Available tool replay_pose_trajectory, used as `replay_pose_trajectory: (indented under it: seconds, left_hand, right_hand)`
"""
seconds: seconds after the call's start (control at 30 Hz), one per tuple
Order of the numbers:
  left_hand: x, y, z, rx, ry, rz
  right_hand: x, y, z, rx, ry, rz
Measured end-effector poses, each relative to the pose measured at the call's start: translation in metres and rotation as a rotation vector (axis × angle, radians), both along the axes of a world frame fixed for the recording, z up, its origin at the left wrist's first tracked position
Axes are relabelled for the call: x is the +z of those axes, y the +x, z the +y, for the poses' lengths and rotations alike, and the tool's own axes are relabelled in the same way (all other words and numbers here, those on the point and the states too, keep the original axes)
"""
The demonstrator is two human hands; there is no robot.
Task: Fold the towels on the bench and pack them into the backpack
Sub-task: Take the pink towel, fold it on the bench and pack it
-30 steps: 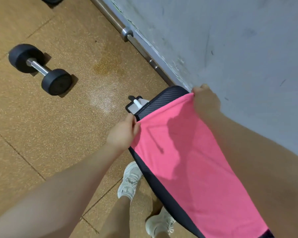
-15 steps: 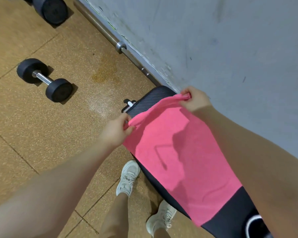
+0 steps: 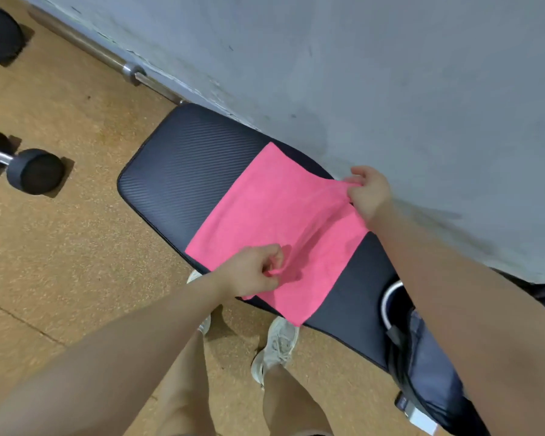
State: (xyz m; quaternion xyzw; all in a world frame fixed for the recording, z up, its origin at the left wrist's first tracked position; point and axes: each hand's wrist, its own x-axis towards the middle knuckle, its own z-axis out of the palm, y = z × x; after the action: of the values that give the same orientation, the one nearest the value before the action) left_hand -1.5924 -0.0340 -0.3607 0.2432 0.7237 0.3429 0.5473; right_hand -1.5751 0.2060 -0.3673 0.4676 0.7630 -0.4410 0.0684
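Note:
A pink towel lies folded in half across the black padded bench. My left hand pinches the towel's upper layer near its front edge. My right hand pinches the upper layer at the wall-side edge, where the cloth puckers. A dark blue backpack with a white-rimmed opening sits on the bench's right end, partly hidden behind my right forearm.
A grey wall runs right behind the bench. A dumbbell and a barbell lie on the cork-coloured floor at left. My legs and white shoes stand in front of the bench.
Both hands carried the towel's far end toward the backpack side and laid it over the other half. The left part of the bench is now bare.

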Motion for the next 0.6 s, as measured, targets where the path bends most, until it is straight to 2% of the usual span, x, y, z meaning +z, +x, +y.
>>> replay_pose_trajectory:
  seconds: [0.1, 0.23, 0.4, 0.5, 0.6]
  left_hand:
    - [-0.001, 0.030, 0.023, -0.102, -0.033, -0.033]
    - [-0.021, 0.063, 0.044, -0.151, -0.058, -0.028]
    - [-0.051, 0.074, 0.052, -0.239, -0.126, -0.091]
    - [-0.067, 0.049, 0.058, -0.315, -0.147, 0.155]
    - [-0.079, 0.007, 0.073, -0.271, -0.158, 0.471]
  right_hand:
    - [-0.011, 0.036, 0.022, 0.000, 0.074, -0.063]
    - [-0.041, 0.069, 0.036, -0.189, 0.067, -0.001]
    - [-0.074, 0.093, 0.042, -0.271, 0.099, -0.002]
    - [-0.089, 0.094, 0.044, -0.323, 0.058, -0.008]
    - [-0.094, 0.091, 0.040, -0.346, 0.047, -0.012]
